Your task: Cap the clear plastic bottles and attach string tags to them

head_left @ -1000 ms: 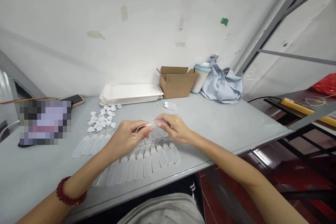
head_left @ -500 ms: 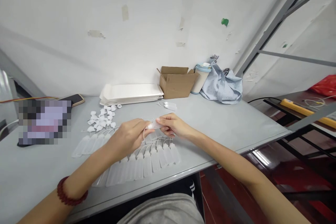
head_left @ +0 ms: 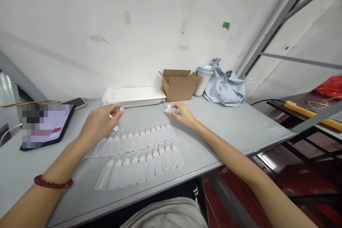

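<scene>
My left hand (head_left: 103, 121) is over the pile of white caps, thumb and forefinger closed around one small white cap (head_left: 122, 109). Most of the pile is hidden behind this hand. My right hand (head_left: 184, 114) pinches a small translucent plastic bottle (head_left: 173, 110) low over the table, beside other bottles with thin white tubes (head_left: 164, 108). Between my arms, similar bottles lie side by side in two slanting rows, a back row (head_left: 136, 142) and a front row (head_left: 149, 165). Each has a white top and a thin curved tube.
Along the wall stand a stack of white sheets (head_left: 133, 96), an open cardboard box (head_left: 177, 89), a cup with a blue lid (head_left: 203, 80) and a light blue cloth bag (head_left: 226, 89). Phones (head_left: 50, 124) lie at the left. The table's front edge (head_left: 197, 171) runs near my lap.
My hands have parted. The left moved left and back to the caps; the right moved back with a bottle to the small group near the box. The back row is now uncovered.
</scene>
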`<state>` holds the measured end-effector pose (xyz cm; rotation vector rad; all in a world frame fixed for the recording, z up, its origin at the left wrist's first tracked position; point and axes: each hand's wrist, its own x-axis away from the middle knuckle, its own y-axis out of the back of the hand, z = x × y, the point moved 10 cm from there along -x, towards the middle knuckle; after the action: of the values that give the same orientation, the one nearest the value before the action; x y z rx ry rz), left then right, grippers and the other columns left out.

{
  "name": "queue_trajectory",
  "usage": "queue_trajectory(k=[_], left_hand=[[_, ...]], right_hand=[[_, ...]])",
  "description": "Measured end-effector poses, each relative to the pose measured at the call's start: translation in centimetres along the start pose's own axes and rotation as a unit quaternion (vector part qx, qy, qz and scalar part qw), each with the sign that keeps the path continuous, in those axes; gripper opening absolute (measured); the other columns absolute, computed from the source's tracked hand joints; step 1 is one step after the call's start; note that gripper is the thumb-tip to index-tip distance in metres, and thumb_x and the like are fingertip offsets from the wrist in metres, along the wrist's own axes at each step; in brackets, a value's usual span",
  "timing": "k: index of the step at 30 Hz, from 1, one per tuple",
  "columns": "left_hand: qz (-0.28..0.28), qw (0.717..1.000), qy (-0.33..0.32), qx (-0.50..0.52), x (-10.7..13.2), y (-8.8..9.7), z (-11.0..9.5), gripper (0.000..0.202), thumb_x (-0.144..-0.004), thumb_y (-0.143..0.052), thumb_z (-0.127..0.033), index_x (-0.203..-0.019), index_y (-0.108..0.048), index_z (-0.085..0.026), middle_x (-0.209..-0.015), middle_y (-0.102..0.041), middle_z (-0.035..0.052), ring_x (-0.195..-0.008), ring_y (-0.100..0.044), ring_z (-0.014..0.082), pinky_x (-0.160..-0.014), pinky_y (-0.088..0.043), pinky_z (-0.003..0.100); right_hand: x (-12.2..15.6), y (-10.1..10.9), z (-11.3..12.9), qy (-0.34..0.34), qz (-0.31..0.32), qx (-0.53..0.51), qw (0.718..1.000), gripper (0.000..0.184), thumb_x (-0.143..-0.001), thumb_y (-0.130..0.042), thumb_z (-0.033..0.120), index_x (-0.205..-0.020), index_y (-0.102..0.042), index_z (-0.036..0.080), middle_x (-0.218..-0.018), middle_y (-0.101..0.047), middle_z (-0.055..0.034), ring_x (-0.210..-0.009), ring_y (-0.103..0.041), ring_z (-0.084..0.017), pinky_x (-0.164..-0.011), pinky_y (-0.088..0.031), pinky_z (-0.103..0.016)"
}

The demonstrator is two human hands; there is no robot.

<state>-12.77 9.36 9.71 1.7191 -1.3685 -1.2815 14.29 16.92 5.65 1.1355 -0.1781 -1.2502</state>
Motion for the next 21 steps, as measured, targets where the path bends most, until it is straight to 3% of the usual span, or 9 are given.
queue_trajectory(k=[4,7,13,17,19,21], left_hand=[[0.062,0.996,0.016,-0.064,-0.2,-0.6,0.9,0.045,-0.089,-0.039,-0.043,-0.113,-0.063,-0.013,-0.102,-0.071,0.0099,-0.091,-0.063,0.0272,-0.075,-0.041,0.031],[0.105,0.993,0.015,-0.049,-0.2,-1.1,1.4,0.045,-0.085,-0.042,-0.045,-0.109,-0.066,-0.015,-0.099,-0.072,0.0086,-0.089,-0.064,0.0264,-0.077,-0.043,0.031],[0.199,0.979,0.032,-0.024,0.1,-2.5,2.9,0.044,-0.073,-0.05,-0.045,-0.102,-0.071,-0.019,-0.095,-0.073,0.0064,-0.09,-0.064,0.0259,-0.077,-0.046,0.031],[0.229,0.972,0.014,-0.041,0.4,-3.6,2.9,0.043,-0.072,-0.045,-0.037,-0.101,-0.071,-0.018,-0.097,-0.073,0.0089,-0.094,-0.065,0.0264,-0.079,-0.048,0.032],[0.234,0.971,0.003,-0.049,0.4,-4.1,2.8,0.043,-0.073,-0.043,-0.034,-0.101,-0.071,-0.018,-0.097,-0.073,0.0102,-0.092,-0.065,0.0269,-0.079,-0.048,0.034],[0.235,0.97,-0.006,-0.052,0.4,-4.5,2.7,0.043,-0.073,-0.042,-0.032,-0.101,-0.071,-0.017,-0.096,-0.072,0.0112,-0.091,-0.065,0.0274,-0.079,-0.048,0.035]], right_hand=[[-0.2,-0.4,-0.4,0.028,0.005,0.042,0.999,0.019,-0.075,-0.064,0.016,-0.092,-0.057,0.017,-0.101,-0.054,-0.0107,-0.099,-0.047,-0.025,-0.089,-0.04,-0.038],[-0.4,-0.8,-1.1,0.021,0.017,0.033,0.999,0.017,-0.075,-0.065,0.016,-0.09,-0.056,0.018,-0.099,-0.051,-0.0096,-0.1,-0.047,-0.025,-0.091,-0.04,-0.039],[-0.7,-0.8,-1.9,0.005,0.008,0.033,0.999,0.007,-0.078,-0.06,0.015,-0.084,-0.057,0.017,-0.095,-0.051,-0.0096,-0.095,-0.049,-0.023,-0.087,-0.041,-0.036],[-0.6,0.1,-0.8,-0.001,-0.007,0.02,1.0,0.011,-0.078,-0.057,0.014,-0.089,-0.057,0.016,-0.097,-0.055,-0.0109,-0.094,-0.051,-0.022,-0.083,-0.042,-0.032],[-0.2,0.2,0.4,-0.001,0.021,-0.002,1.0,0.006,-0.079,-0.057,0.016,-0.085,-0.056,0.016,-0.09,-0.058,-0.0077,-0.083,-0.053,-0.018,-0.075,-0.041,-0.029],[0.5,-0.7,1.9,-0.005,0.109,-0.033,0.994,0.005,-0.08,-0.056,0.019,-0.076,-0.055,0.017,-0.072,-0.057,-0.0014,-0.066,-0.05,-0.013,-0.064,-0.037,-0.025]])
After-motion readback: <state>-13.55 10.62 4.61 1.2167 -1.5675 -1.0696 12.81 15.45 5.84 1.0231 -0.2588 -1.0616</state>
